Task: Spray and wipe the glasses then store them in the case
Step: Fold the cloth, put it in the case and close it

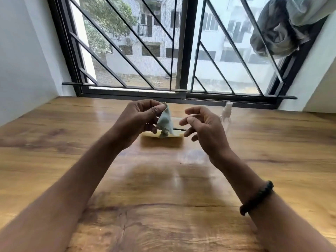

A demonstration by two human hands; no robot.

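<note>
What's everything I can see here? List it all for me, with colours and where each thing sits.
cloth: one, pale green, hanging from the left hand's fingertips
spray bottle: one, clear white, on the table behind the right hand
case: one, yellowish, blurred, on the table under the cloth
table: one, brown wood
window: one, black frame, behind the table
bracelet: one, dark, right wrist
hands: left hand, right hand, raised above the table

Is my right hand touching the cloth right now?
Apart. The head view shows wooden table between the right hand and the cloth, which the left hand pinches by its top corner.
</note>
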